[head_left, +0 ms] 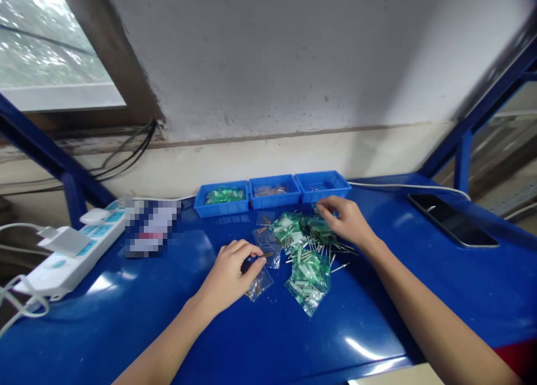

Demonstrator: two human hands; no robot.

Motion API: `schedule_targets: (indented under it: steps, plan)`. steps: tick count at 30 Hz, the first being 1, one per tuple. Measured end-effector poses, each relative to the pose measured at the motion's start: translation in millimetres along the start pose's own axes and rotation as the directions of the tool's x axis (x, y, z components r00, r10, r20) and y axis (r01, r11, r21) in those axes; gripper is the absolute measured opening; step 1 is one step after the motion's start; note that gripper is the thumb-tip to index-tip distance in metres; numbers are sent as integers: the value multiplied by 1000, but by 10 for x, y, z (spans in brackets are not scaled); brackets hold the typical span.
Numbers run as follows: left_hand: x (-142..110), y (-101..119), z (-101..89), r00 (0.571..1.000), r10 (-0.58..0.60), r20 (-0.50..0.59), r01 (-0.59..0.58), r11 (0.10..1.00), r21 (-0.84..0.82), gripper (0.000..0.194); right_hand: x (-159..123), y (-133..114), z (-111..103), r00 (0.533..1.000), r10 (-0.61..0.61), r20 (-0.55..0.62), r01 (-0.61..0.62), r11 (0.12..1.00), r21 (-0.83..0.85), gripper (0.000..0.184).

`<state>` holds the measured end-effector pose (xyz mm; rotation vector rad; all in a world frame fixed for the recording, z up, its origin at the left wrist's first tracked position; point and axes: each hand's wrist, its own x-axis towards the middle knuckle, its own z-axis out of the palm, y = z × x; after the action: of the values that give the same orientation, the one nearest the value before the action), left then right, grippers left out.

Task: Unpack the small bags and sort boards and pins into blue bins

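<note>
My left hand (229, 270) pinches a thin brass-coloured pin (267, 254) between thumb and forefinger, just above the table. Under and beside those fingers lie small clear plastic bags (269, 240), some with similar brass pieces in them. My right hand (346, 220) hovers at the far right of the heap, its fingertips closed together; whatever they hold is too small to make out. Between the hands spreads a pile of green-tinted plastic bags (308, 276) with pale pieces inside. Loose silvery pins (339, 267) stick out from the pile and lie around it.
Along the wall stand three blue bins: one with green bags (222, 207), one with brownish pieces (274, 200), one with a few thin pieces (323, 197). A power strip (71, 262) and a blurred packet (153, 228) lie left. A phone (453, 220) rests right.
</note>
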<state>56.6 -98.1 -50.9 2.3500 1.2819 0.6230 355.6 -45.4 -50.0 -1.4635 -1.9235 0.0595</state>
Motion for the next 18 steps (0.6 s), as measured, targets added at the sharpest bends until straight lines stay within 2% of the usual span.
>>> schedule_targets:
  steps: [3,5,6,8,10,13,15,18]
  plan:
    - [-9,22,27,1000,-4,27,5,1000,-5,24,-120,18,-61,954,-98,285,103,995,-4,30]
    - [-15,34,35,1000,4,28,-4,1000,-10,24,-126,4,-33,924,-153,350,166,986,-9,34]
    - [-17,37,34,1000,8,21,-8,1000,-12,24,-118,-8,-11,922,-164,350,178,984,-6,30]
    - [-19,37,24,1000,7,-11,-7,1000,-19,24,-94,-50,24,956,-146,256,148,989,9,21]
    - [-19,41,10,999,4,-54,-6,999,-52,24,-81,-140,27,993,-101,69,97,994,57,17]
    - [-13,78,3,997,-49,-53,35,968,-247,27,-116,-413,13,976,-97,-196,132,976,173,12]
    - [-7,110,14,989,-145,7,129,857,-498,38,-186,-663,42,948,-209,-240,265,937,227,14]
    - [3,116,40,956,-285,72,232,580,-781,44,-327,-997,163,857,-488,-166,515,817,259,25]
